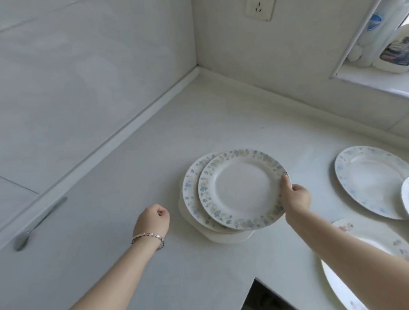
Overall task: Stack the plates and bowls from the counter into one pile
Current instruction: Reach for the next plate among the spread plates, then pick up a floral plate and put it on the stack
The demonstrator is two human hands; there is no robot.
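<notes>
White bench [153,180] in a tiled corner, socket [260,3] above; bottle [398,50] label unreadable; right grip [294,196] pinches top plate's [242,188] rim over the pile [225,236]; left grip [152,219] fisted, empty

Glossy ceramic plate [242,188], matt smooth counter [131,228]

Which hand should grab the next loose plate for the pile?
Right, probably. The right hand grips the top plate beside the loose plates. The left hand is fisted on the pile's far side.
</notes>
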